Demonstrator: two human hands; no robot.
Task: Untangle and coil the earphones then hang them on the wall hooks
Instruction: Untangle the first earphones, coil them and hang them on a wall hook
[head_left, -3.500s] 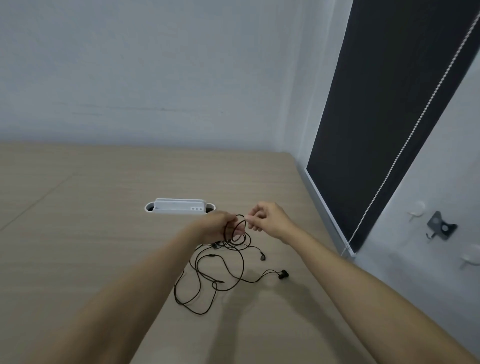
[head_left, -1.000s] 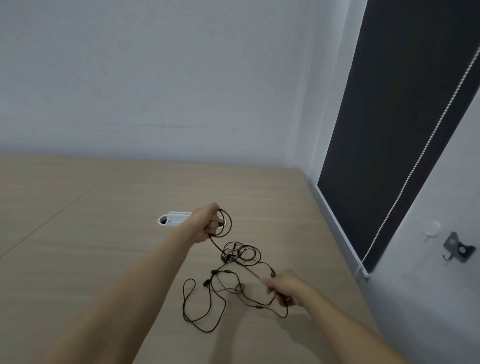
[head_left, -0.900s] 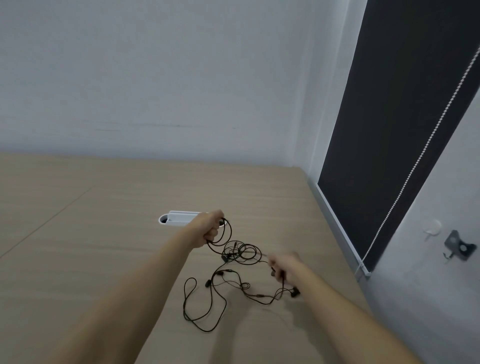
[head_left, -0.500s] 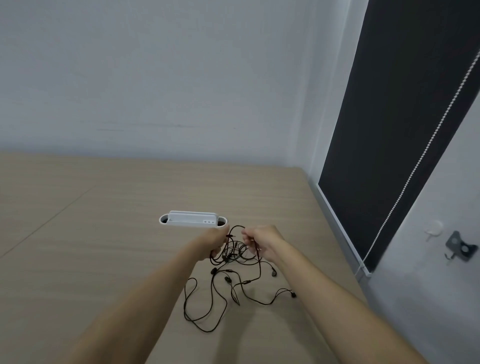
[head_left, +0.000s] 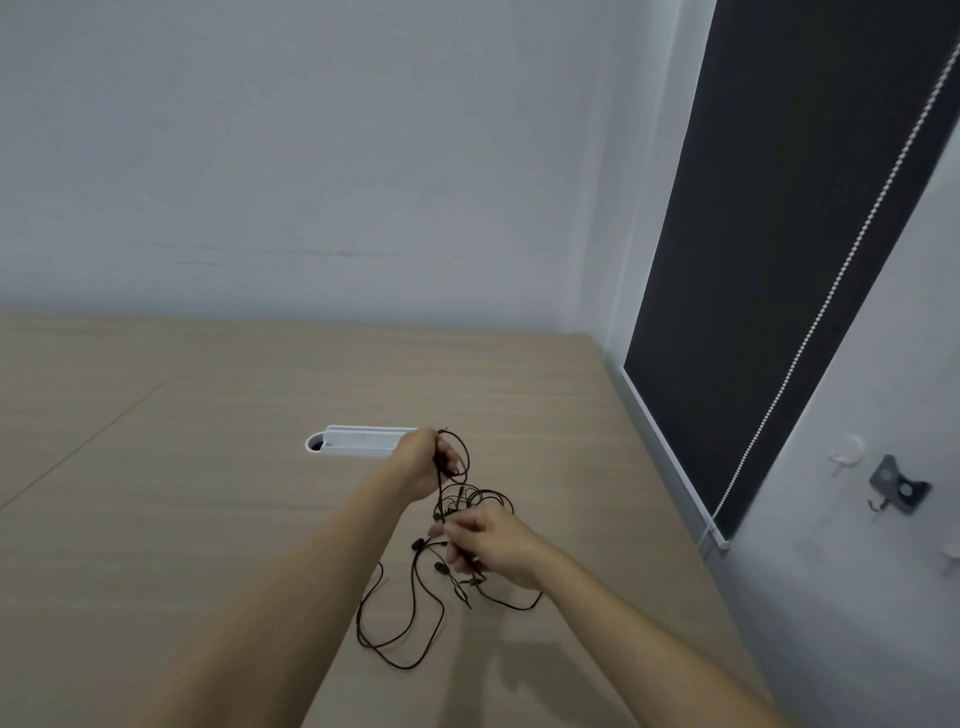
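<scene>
Clearly, the black earphones were held above the wooden surface, their lower loops trailing onto it. A small coil was clasped in the closed grip of the left hand, while a strand lower down was pinched by the right hand. Being thin, limp and light, the cord was judged best taken near a free end, not tugged at the knot; the wall hooks waited well apart.

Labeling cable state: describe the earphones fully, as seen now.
The earphones are thin black cable, still tangled. The left hand holds a small loop raised; the right hand pinches strands lower. Loose loops and at least two dark buds trail onto the wooden table. Nothing hangs on the wall hooks.
</scene>
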